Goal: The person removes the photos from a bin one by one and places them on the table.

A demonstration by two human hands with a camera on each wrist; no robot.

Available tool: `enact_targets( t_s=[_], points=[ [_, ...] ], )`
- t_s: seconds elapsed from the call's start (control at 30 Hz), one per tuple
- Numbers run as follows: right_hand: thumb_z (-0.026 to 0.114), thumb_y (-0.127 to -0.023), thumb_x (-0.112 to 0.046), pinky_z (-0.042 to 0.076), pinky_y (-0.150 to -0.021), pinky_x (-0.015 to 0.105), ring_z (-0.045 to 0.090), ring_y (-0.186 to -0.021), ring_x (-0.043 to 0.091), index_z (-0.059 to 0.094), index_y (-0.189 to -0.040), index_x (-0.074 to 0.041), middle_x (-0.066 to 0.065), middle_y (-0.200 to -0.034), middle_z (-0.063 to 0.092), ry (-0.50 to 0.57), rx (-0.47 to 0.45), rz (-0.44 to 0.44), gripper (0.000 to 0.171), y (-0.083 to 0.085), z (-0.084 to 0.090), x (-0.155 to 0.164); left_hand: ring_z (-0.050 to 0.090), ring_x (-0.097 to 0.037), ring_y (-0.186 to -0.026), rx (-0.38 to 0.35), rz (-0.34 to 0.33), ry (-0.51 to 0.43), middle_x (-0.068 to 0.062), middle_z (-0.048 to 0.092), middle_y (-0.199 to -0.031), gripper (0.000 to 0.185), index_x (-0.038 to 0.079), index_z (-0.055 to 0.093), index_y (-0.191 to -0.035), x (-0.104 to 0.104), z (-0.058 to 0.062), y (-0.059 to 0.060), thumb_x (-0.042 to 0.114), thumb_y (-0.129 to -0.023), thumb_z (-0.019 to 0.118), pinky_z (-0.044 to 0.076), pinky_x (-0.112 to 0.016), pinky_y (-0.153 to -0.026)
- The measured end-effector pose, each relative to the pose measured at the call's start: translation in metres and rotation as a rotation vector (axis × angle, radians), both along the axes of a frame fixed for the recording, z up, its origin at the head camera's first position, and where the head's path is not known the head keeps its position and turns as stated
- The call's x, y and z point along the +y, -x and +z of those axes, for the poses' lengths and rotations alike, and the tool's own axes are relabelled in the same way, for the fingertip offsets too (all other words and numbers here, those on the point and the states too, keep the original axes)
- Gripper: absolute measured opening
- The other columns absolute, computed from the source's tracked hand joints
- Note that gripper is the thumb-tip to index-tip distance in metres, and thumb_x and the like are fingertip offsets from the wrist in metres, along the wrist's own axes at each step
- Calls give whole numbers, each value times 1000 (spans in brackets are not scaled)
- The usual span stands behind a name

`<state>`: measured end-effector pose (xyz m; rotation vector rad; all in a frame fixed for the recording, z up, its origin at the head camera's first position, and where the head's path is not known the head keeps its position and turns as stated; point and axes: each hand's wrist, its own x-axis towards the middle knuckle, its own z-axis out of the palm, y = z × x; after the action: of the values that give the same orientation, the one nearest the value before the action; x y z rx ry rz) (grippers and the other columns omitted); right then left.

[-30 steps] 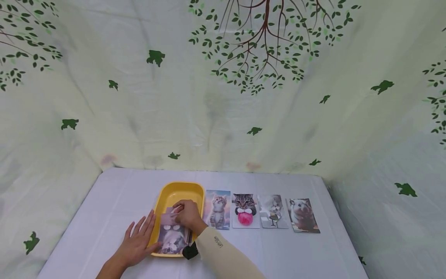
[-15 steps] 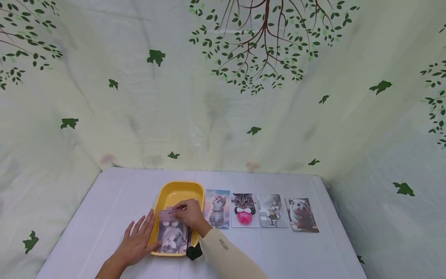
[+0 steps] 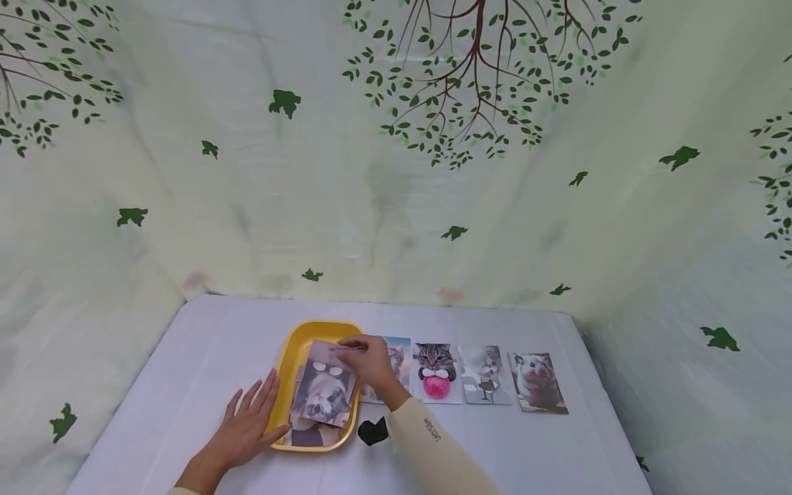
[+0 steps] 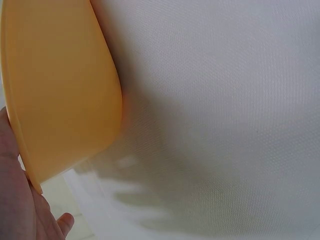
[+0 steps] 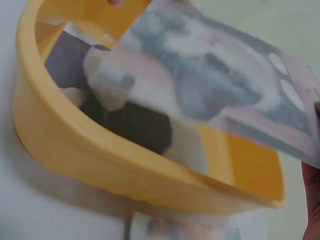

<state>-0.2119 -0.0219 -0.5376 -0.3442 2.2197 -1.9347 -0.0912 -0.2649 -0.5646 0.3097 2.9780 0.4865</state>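
My right hand (image 3: 374,364) pinches the upper edge of a photo card (image 3: 324,392) showing an upside-down koala-like animal with white ovals. That card is tilted over the yellow tray (image 3: 309,331). In the right wrist view the card (image 5: 215,70) slants above the tray's rim, with another picture card (image 5: 135,125) lying inside. My left hand (image 3: 247,419) rests against the tray's left side, fingers spread and straight, thumb at the near rim. The left wrist view shows the tray's outer wall (image 4: 60,85) beside part of that hand (image 4: 20,200).
Right of the tray a row of photo cards lies on the white cloth: a kitten (image 3: 399,350) partly hidden by my right hand, a tabby with a pink ball (image 3: 435,375), a grey picture (image 3: 485,375) and a hamster-like animal (image 3: 537,381). A leaf-printed curtain (image 3: 383,206) surrounds the table.
My right hand has lifted the koala-like card off the tray's cards and moved it up and to the right, uncovering another card. My left hand stays at the tray's side.
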Motion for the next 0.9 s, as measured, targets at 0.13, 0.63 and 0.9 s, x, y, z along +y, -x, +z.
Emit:
enact_targets(
  t_s=[0.13,0.63,0.9],
  points=[
    [74,-84,-10,53,-81,24,63,-92,14,74,-102,-1,8,-100,71,55,43,-21,20,-1,9,24,17,-46,-140,-68,5,5,-16,10,-160,92,-2,13,-151,3,2,2,54,-91,55,5,-66,-108],
    [72,-85,-5,51,-76,22,61,-96,20,71,-104,4,13,-103,69,-74,-27,-89,21,-40,15,114,18,-46,-139,-51,-2,8,-17,10,-159,92,-2,11,-152,-1,5,2,53,-92,55,6,-66,-107],
    [74,-82,-2,50,-73,21,63,-89,16,72,-96,6,15,-97,69,-81,-59,-23,17,-53,-37,128,15,-47,-139,-78,7,-2,-18,8,-159,95,-4,10,-151,1,3,5,54,-91,55,3,-66,-108]
  ],
)
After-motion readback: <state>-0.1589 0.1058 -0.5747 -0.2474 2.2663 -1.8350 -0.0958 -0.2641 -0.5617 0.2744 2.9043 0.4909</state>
